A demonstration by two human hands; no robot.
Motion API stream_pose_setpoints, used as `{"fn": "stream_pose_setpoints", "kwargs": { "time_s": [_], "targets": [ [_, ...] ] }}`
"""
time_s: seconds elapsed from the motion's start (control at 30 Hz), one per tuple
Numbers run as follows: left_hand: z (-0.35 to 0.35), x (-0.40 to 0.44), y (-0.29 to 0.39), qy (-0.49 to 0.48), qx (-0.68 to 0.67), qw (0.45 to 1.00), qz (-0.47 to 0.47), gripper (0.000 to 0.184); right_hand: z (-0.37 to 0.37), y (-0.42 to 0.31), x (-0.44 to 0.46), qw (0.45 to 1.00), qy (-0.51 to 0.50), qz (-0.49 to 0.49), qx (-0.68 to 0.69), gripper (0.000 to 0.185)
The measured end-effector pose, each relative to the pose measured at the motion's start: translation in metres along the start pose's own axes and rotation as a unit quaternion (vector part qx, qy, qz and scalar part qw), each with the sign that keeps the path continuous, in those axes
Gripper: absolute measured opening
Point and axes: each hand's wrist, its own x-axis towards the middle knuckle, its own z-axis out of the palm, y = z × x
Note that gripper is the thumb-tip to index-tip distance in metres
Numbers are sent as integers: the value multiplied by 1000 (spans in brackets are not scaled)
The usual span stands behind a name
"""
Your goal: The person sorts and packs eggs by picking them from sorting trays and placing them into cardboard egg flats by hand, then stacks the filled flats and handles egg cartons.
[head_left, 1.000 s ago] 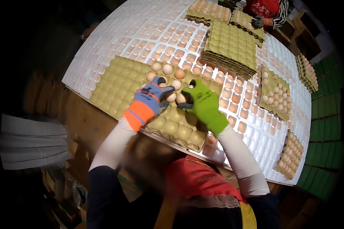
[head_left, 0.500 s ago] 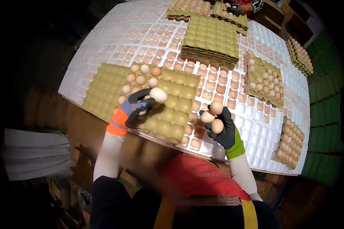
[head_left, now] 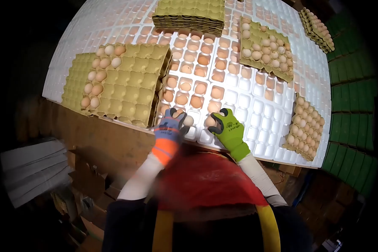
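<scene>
My left hand [head_left: 170,129], in a grey and orange glove, is bent over the front cells of the white plastic tray [head_left: 242,101]. Its fingers curl around an egg [head_left: 179,112], and a paler egg [head_left: 188,121] shows beside its thumb; whether that one rests in a cell I cannot tell. My right hand [head_left: 230,129], gloved in green and black, pinches a light brown egg [head_left: 210,122] between thumb and fingers, low over the same tray. Left of my hands, a pulp egg tray [head_left: 132,80] bears several eggs along its left side.
A stack of pulp trays [head_left: 189,17] stands at the back. To the right are a partly filled egg tray [head_left: 266,48], a full one [head_left: 304,128] near the edge, and a stacked one [head_left: 317,31] farther off. Green crates [head_left: 350,122] line the right side.
Both hands have come down to the front cells, the left one moving right, off the pulp tray. The three eggs are no longer bunched in my right hand. The view has shifted.
</scene>
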Motion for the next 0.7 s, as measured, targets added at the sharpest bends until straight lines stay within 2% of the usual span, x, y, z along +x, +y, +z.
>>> {"fn": "stream_pose_setpoints", "kwargs": {
  "time_s": [0.03, 0.1, 0.13, 0.17, 0.27, 0.33, 0.4, 0.43, 0.47, 0.53, 0.57, 0.6, 0.67, 0.7],
  "targets": [
    [9, -1, 2, 34, -21, 999, 2, 40, 7, 6, -3, 998, 41, -30, 29, 33],
    [17, 2, 4, 76, -41, 996, 1, 42, 5, 11, -5, 993, 58, -64, 79, 34],
    [18, -5, 5, 41, -58, 997, 3, 38, 5, 10, -9, 985, 71, -88, 131, 34],
    [20, -17, 9, 1, -77, 997, 3, 35, 11, 11, -13, 978, 79, -150, 120, 36],
    [39, -28, 17, -23, -14, 1000, -10, 36, 24, 14, -29, 984, -66, -112, 122, 35],
    [36, -23, 19, -17, -15, 1000, -2, 35, 20, 21, -29, 982, -37, -101, 157, 32],
    [39, -30, 11, 7, -155, 987, -28, 37, 15, 33, -33, 975, 98, -25, 199, 30],
    [46, -29, 8, 41, -200, 979, -12, 38, 11, 36, -27, 969, 147, -11, 197, 27],
    [52, -30, 10, 40, -202, 979, -12, 38, 14, 39, -21, 960, 155, 22, 233, 26],
    [51, -26, 31, 54, -334, 941, 19, 38, 25, 53, -8, 981, 144, -116, 64, 24],
    [53, -26, 45, 38, -369, 927, 48, 40, 27, 54, -8, 980, 149, -75, 105, 22],
    [50, -22, 56, 10, -333, 937, 102, 42, 31, 56, -8, 945, 182, -16, 271, 20],
    [77, -19, 76, 30, -253, 943, 216, 39, 18, 54, -9, 932, 126, 47, 336, 18],
    [90, -20, 83, 13, -251, 940, 231, 38, 19, 62, -7, 946, 141, -1, 291, 20]
  ]
}}
